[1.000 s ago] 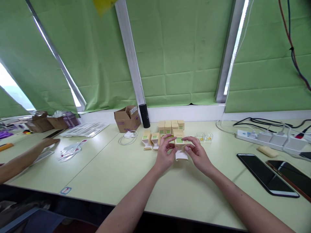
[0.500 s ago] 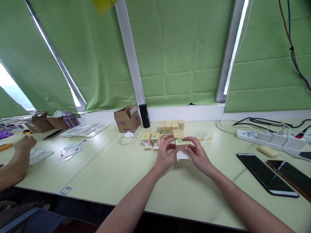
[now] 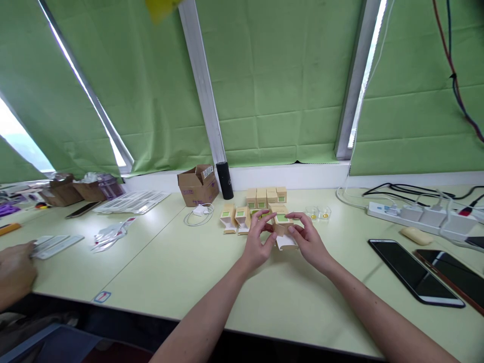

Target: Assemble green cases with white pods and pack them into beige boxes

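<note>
A small kraft cardboard box [image 3: 282, 229] with a green label on top stands between my hands, its white-lined front flap [image 3: 286, 242] folded down towards me. My left hand [image 3: 257, 247] grips its left side with thumb and fingertips. On the right side, my right hand [image 3: 310, 242] pinches it, index finger along the top and thumb low at the front corner. Two similar boxes with lowered flaps, a left one [image 3: 228, 218] and a right one [image 3: 242, 218], stand left of my left hand. Another box beside my left fingers is partly hidden.
Behind stands a row of closed small boxes [image 3: 261, 196]. Clear containers with yellow pieces [image 3: 318, 213] lie to the right. Phones [image 3: 416, 272] and a power strip [image 3: 412, 214] are further right. Leftwards are a charger [image 3: 199, 210], a carton [image 3: 198, 186] and a co-worker's hand [image 3: 17, 272].
The flap in front of the held box has tipped outward and more of the box's front shows. My fingers shifted slightly. The co-worker's hand moved down and left.
</note>
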Demonstrator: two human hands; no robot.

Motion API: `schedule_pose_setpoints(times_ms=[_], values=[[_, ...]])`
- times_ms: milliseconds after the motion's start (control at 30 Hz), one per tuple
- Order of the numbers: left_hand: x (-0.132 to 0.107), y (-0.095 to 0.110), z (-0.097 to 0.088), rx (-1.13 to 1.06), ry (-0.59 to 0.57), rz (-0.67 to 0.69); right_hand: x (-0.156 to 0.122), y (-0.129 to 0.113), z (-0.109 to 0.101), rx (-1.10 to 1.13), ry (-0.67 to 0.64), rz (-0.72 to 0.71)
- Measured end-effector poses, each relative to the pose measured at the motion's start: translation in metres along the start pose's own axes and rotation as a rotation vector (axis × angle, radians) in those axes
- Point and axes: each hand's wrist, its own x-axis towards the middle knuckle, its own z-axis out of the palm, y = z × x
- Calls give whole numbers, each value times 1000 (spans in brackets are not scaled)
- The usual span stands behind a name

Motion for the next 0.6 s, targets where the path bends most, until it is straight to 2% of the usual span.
schedule_pose_setpoints(times_ms=[167,333,600], values=[[0,2,-2,41,-79,34,0,-2,-1,9,5,9],[-1,2,-2,42,-141,-20,-1,-5,0,65,22,33],[1,0,1,9,-119,-41,-1,-4,0,57,8,35]])
